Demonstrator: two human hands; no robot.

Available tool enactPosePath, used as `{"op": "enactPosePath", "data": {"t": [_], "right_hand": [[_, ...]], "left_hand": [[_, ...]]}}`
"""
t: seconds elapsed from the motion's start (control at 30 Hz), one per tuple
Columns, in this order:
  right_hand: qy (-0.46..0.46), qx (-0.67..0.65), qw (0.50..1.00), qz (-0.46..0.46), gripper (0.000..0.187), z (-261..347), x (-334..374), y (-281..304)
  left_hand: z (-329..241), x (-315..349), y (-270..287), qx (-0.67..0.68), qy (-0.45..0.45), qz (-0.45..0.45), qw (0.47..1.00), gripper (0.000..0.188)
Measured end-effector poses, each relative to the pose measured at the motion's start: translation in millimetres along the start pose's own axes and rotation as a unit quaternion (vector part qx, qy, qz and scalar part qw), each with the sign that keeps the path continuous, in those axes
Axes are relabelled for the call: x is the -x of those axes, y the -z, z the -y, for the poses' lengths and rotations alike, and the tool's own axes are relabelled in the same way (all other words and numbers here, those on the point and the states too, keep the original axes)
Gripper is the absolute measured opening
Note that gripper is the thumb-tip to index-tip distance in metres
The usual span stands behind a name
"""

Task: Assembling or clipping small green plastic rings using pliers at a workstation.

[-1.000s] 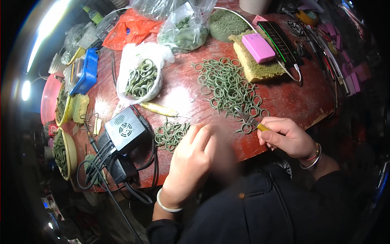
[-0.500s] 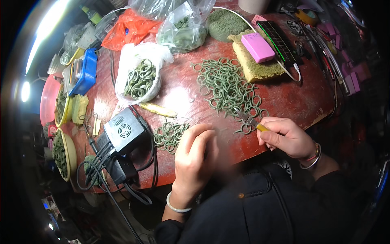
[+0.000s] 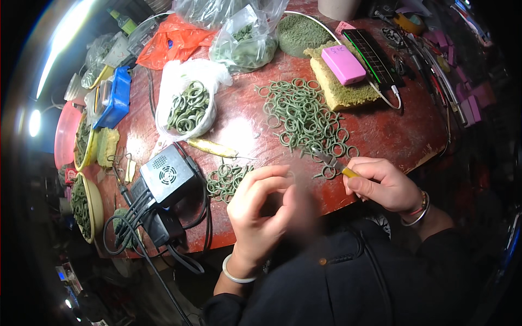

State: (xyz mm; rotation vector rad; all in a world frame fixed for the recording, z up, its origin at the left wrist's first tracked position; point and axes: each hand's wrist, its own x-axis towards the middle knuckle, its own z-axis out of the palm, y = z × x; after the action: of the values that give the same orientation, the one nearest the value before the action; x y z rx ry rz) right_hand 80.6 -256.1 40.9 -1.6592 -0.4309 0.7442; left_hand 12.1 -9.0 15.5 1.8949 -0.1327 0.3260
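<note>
My right hand (image 3: 383,183) grips a small knife (image 3: 333,162) by its yellow handle, the metal blade pointing away to the left. Under the blade, loose green rings (image 3: 304,111) lie in a wide pile. My left hand (image 3: 261,209) is held over the table's front edge, fingers bent and thumb curled toward them. A dark blur covers the tips of its fingers, so whatever they pinch cannot be made out. Just beyond that hand is a smaller group of green rings (image 3: 225,182).
A white bag-lined bowl (image 3: 163,122) holds more rings. Left of me stands a black vented box (image 3: 168,173) with cables. A pink block (image 3: 343,64) rests on a yellow sponge (image 3: 331,87) beside a black panel (image 3: 375,60). Plastic bags (image 3: 244,46) and a blue tray (image 3: 115,100) stand farther back.
My left hand has shifted slightly left and its fingers have arched, so a gap shows between thumb and fingers. My right hand and the knife have barely moved.
</note>
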Motion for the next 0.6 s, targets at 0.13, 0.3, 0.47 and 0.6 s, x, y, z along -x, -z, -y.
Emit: {"op": "enactPosePath", "data": {"t": [0.13, 0.3, 0.47, 0.6], "right_hand": [[0.126, 0.112, 0.985, 0.039, 0.023, -2, -1, 4], [0.119, 0.129, 0.98, 0.091, 0.022, 7, 0, -1], [0.122, 0.136, 0.977, 0.106, 0.022, 8, 0, 0], [0.125, 0.148, 0.974, 0.118, 0.023, 7, 3, 2]], "left_hand": [[12, 10, 1, 0.201, 0.106, 0.015, 0.974, 0.013], [17, 11, 4, 0.169, 0.061, 0.041, 0.983, 0.014], [15, 15, -3, 0.203, 0.077, -0.018, 0.976, 0.014], [10, 14, -6, 0.188, 0.056, -0.014, 0.98, 0.013]]}}
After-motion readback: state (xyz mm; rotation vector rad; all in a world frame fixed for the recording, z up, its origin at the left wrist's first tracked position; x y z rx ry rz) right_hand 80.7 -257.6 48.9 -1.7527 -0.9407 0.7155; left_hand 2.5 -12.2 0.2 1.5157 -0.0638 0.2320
